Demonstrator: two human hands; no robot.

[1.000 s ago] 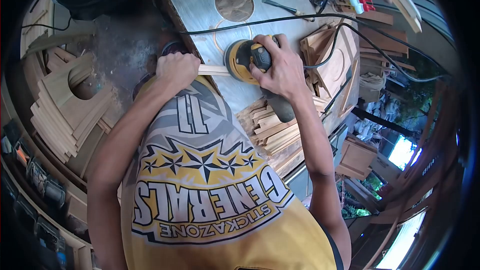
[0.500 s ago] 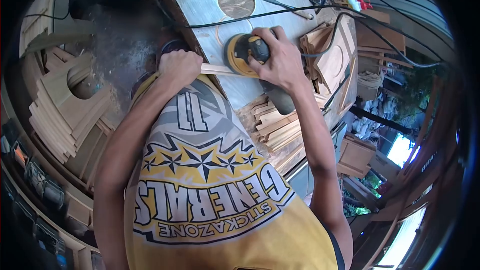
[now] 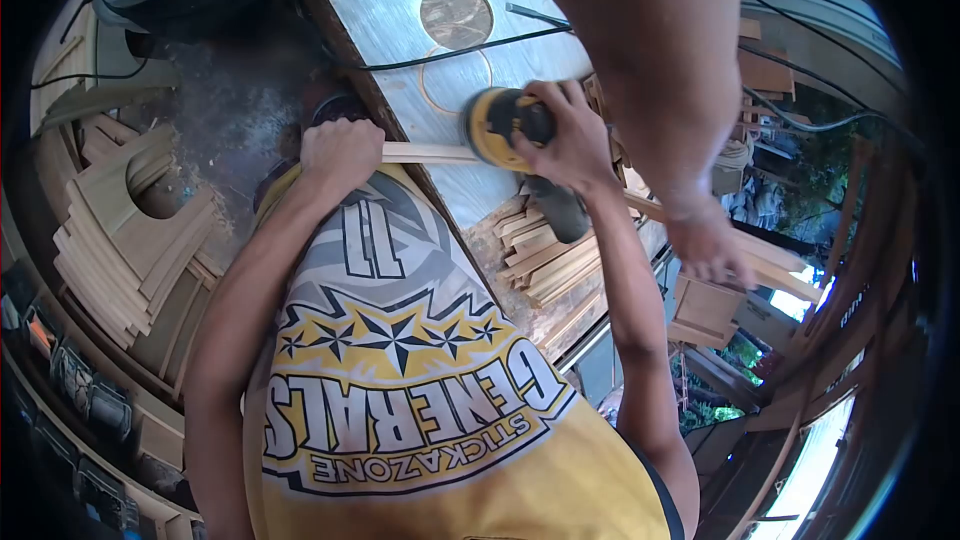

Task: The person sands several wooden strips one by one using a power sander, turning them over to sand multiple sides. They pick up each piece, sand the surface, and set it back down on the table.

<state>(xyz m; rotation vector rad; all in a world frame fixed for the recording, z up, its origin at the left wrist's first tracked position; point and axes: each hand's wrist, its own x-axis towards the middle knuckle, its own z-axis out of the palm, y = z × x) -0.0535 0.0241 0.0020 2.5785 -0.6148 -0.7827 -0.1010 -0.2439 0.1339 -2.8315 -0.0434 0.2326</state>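
My left hand is closed round the end of a narrow wooden strip at the near edge of the workbench. The strip runs right across the bench top. A yellow and black sander rests against the strip's other end, and my right hand grips it from the right. The sander's dark rear part hangs below my right wrist. The end of the strip is hidden under the sander.
Another person's arm reaches down at the right, its hand by some wooden pieces. Thin strips lie stacked on the bench. A black cable crosses it. Cut boards lean at the left.
Another person's arm has come in from the top right, and wooden pieces now show by its hand. The sander has shifted slightly right along the strip, with more of the strip showing.
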